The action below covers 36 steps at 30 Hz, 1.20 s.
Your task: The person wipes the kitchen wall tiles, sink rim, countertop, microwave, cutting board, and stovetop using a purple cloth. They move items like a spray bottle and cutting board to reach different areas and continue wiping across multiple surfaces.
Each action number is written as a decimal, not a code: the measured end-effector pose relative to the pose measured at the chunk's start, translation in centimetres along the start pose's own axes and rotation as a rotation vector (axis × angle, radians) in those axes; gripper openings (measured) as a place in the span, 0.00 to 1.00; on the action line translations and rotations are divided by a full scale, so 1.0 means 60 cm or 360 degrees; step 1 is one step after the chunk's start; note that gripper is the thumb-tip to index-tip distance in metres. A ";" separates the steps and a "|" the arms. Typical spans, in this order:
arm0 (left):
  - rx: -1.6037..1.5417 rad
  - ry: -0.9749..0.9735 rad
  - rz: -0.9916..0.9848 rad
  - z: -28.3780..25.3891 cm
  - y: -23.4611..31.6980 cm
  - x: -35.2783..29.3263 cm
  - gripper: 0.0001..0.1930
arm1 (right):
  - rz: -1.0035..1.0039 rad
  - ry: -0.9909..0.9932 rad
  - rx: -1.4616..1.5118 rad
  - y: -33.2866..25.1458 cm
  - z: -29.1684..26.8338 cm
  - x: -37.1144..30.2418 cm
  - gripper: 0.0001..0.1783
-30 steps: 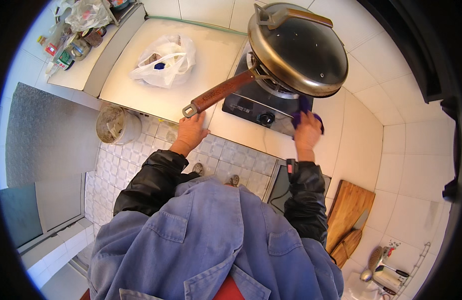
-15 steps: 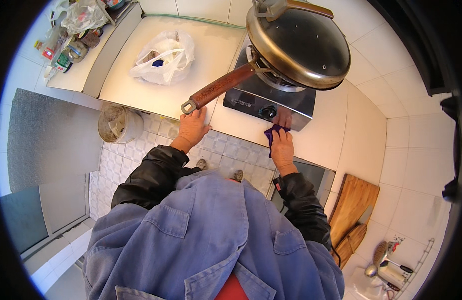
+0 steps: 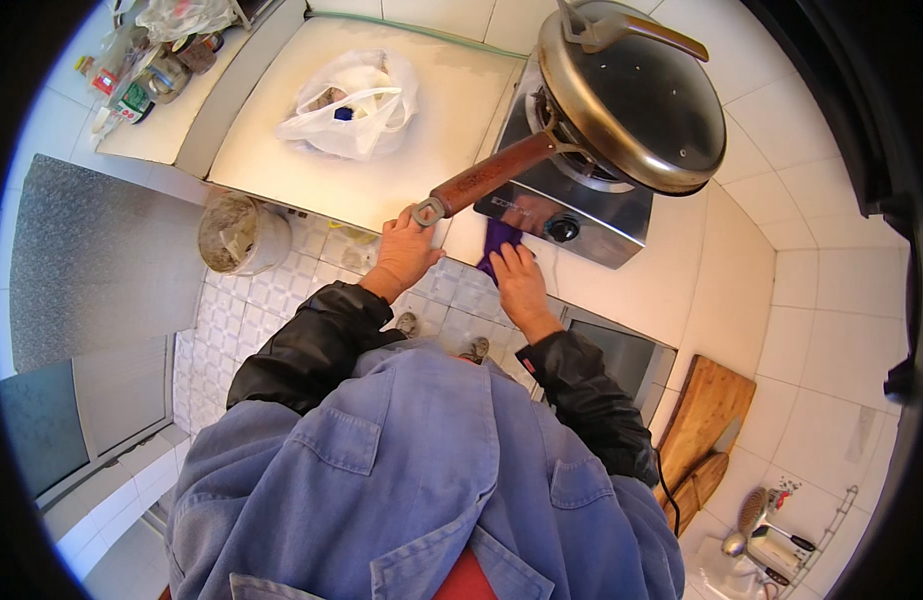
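Note:
My right hand (image 3: 522, 290) is on a dark purple cloth (image 3: 498, 237), fingers pressing it on the counter's front strip just before the gas stove (image 3: 613, 233). On the burner sits a frying pan (image 3: 556, 90) under a dark glass lid (image 3: 641, 95). Its brown handle (image 3: 491, 178) reaches out over the counter toward me. Under the ring at the handle's end, my left hand (image 3: 409, 252) rests at the counter edge. Its fingers are stretched out, and it holds nothing that I can see.
A white plastic bag (image 3: 366, 125) with things inside lies on the white counter (image 3: 256, 135). Jars (image 3: 164, 75) stand on a ledge at the far left. Below the counter is a bucket (image 3: 266, 245). Wooden cutting boards (image 3: 716, 410) lean at right; utensils (image 3: 756, 510) hang beyond.
My right hand has slid the purple cloth leftward along the counter, from below the stove's knob to the stove's left front corner. My left hand stays by the handle's end. The view has shifted slightly.

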<state>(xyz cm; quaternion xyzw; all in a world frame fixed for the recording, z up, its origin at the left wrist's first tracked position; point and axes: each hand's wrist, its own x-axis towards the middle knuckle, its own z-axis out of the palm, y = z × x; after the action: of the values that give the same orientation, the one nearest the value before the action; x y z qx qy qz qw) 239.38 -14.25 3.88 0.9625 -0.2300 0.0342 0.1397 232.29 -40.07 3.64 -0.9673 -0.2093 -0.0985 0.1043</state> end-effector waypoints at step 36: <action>-0.0029 -0.0202 0.0093 0.011 -0.029 -0.004 0.43 | 0.0453 0.0181 -0.0390 -0.008 0.009 -0.063 0.24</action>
<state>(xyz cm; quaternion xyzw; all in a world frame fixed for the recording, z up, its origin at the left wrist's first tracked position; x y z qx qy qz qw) 239.95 -12.86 2.79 0.9543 -0.2666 -0.0251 0.1325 228.80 -40.96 2.31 -0.9855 -0.0506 -0.1619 0.0104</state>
